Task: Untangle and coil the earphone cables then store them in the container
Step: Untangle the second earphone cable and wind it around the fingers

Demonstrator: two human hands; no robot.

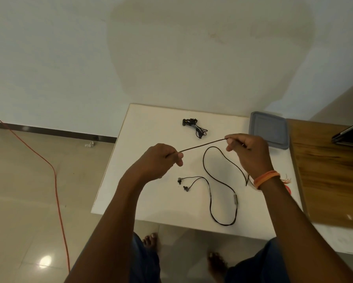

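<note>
At the far left of the frame an orange cord (56,180) ran down across the tiled floor (24,201). Left of centre, the left hand (161,158) pinched a thin dark earphone cable (202,144) between thumb and fingers. From there the cable stretched taut, rising to the right hand (247,154), which pinched it too, at centre right. The rest of the cable hung from the right hand and lay in loose loops on the white counter (142,123), below and between the hands, ending in two small earbuds (182,183) at lower centre. A second, tangled bundle of earphones (195,127) lay at the upper centre of the counter, well apart from both hands. Just beyond the right hand sat a grey lidded container (271,127), beside a wooden surface (330,172) at the right edge.
</note>
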